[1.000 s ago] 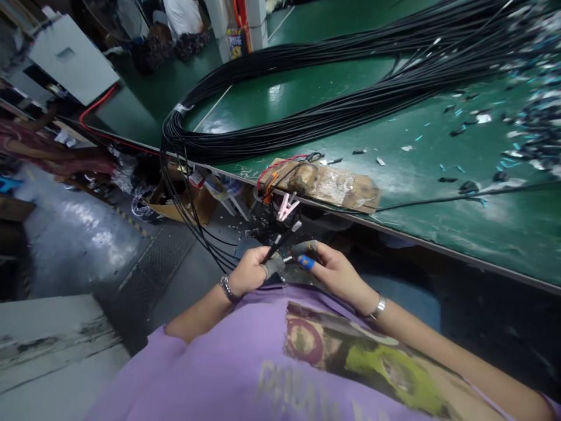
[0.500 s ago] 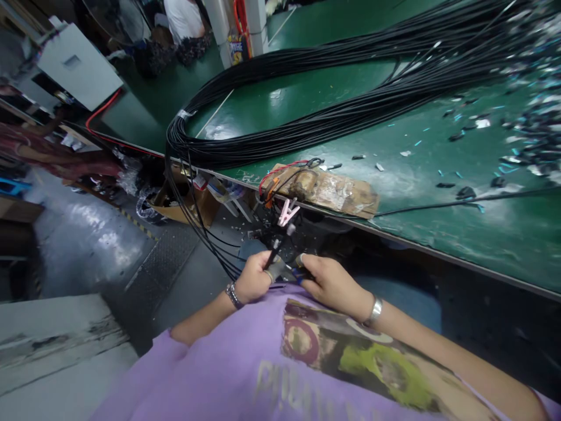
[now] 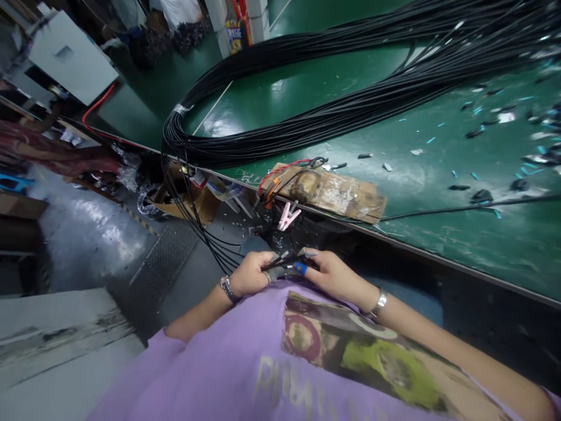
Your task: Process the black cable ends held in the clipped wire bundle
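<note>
My left hand (image 3: 250,273) is closed around the end part of several thin black cables, close to my purple shirt. Opposite it, my right hand (image 3: 335,276) pinches the same black cable ends (image 3: 287,261) between thumb and fingers. Tape wraps some fingertips, and one right finger has a blue band. The cable strands (image 3: 199,225) drop over the table's edge from a long black cable coil (image 3: 258,146), tied with a white band at its left bend. Just beyond my hands a pink clothespin (image 3: 288,217) hangs at the table edge.
A taped wooden board (image 3: 339,190) with red and black wires lies on the edge of the green table (image 3: 438,234). Black and blue scraps litter the right side. Below stands a cardboard box (image 3: 204,204). A white machine (image 3: 72,55) and other people are farther left.
The black cable end that stuck up from my left hand now lies low, across between both hands. My right fingers have come onto the cables. The view has shifted slightly.
</note>
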Motion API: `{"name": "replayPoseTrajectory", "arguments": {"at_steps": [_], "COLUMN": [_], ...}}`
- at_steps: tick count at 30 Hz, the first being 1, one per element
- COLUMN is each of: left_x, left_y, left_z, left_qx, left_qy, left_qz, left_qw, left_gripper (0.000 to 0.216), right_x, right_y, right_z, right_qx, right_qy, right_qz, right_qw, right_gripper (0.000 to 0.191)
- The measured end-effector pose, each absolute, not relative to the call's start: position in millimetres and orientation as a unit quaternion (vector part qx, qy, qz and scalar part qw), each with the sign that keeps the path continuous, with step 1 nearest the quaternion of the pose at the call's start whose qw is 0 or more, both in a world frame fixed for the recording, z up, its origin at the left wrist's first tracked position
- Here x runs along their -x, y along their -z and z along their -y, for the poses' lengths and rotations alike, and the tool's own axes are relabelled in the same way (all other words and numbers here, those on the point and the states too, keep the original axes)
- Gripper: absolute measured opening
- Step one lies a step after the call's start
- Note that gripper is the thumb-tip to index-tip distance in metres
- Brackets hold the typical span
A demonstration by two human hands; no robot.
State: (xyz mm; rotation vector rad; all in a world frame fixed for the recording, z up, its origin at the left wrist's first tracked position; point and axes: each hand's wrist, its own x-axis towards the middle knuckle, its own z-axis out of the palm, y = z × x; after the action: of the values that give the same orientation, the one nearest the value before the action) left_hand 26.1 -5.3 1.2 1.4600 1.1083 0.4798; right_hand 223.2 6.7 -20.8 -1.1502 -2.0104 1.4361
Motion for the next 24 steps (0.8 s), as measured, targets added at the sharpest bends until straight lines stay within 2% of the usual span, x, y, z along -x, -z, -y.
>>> {"name": "replayPoseTrajectory", "arguments": {"at_steps": [3,8,10,16,24], "left_x": [-25.5,-26.3,-27.6,-32.6,-34.6], "left_y": [-0.5,-2.7,-3.7,-4.8,-7.9], "left_z": [4.9,3.0,3.0,3.4,3.8], "left_qx": [-0.664,-0.733,-0.751,-0.766,-0.780], "left_qy": [-0.187,-0.159,-0.153,-0.120,-0.091], "left_qz": [-0.505,-0.524,-0.523,-0.533,-0.540], "left_qw": [0.519,0.403,0.373,0.338,0.302], "left_gripper": [0.016,0.006,0.012,0.023,0.025], "right_x": [-229.1,-234.0,-233.8,-230.2,-231.8], "right_y": [13.5,1.7,-1.5,-6.4,-9.0], "right_z": [-5.8,-5.5,-5.5,-4.4,-1.8], "right_qx": [0.423,0.412,0.422,0.444,0.449], "right_qy": [-0.405,-0.239,-0.200,-0.145,-0.103], "right_qz": [0.797,0.871,0.878,0.880,0.884], "right_qw": [0.150,0.123,0.108,0.082,0.075], "right_gripper": [0.024,0.023,0.020,0.006,0.001]}}
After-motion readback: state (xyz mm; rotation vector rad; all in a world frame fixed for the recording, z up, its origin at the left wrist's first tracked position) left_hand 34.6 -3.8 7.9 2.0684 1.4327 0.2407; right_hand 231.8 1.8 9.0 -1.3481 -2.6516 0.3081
